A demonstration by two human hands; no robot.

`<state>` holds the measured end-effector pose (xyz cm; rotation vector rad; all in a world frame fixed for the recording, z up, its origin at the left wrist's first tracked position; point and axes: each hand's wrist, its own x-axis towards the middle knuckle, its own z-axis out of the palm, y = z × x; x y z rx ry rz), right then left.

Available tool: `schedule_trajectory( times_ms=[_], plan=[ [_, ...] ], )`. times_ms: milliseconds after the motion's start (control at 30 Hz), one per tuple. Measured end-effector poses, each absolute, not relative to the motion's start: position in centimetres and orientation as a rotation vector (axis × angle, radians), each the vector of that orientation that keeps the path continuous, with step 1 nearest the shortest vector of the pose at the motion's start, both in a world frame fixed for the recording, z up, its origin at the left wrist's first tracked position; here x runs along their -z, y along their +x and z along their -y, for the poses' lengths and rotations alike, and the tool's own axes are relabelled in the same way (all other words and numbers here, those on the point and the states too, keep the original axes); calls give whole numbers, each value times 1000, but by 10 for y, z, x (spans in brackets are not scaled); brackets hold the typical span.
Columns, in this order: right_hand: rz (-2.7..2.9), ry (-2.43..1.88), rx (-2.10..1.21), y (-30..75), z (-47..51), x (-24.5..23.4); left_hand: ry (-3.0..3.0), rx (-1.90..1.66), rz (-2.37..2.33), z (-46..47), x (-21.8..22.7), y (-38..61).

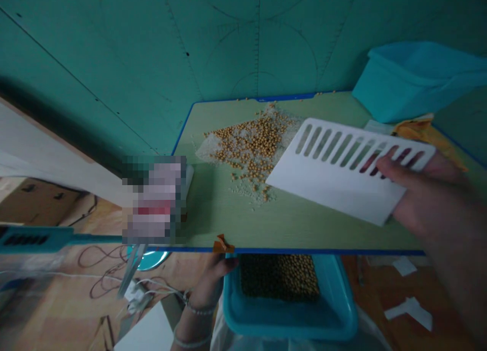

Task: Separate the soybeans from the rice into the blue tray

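Observation:
My right hand grips a white flat plastic scraper with a row of slots, the thumb pressed on its slotted side. The scraper is tilted, its far end beside a spread pile of yellow soybeans mixed with small white grains on the pale green tabletop. Below the near table edge, my left hand is closed on the left rim of a blue plastic basin. Soybeans and dark small beans lie in the basin. The table edge hides part of it.
A blue bin stands at the back right, with an orange cloth beside it. Orange tape sticks to the front edge. A green wall rises behind. Cables and a cardboard box lie at left.

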<state>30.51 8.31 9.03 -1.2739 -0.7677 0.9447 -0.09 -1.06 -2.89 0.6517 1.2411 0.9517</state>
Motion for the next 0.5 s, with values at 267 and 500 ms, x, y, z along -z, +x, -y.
schedule_trajectory(
  times_ms=[267,500],
  plan=[
    [907,-1277,-990,303,-119,-90,601,-996,-1232,16,25,1],
    [942,-1289,-1065,300,-120,-87,610,-1029,-1220,14,35,-2]
  ],
)
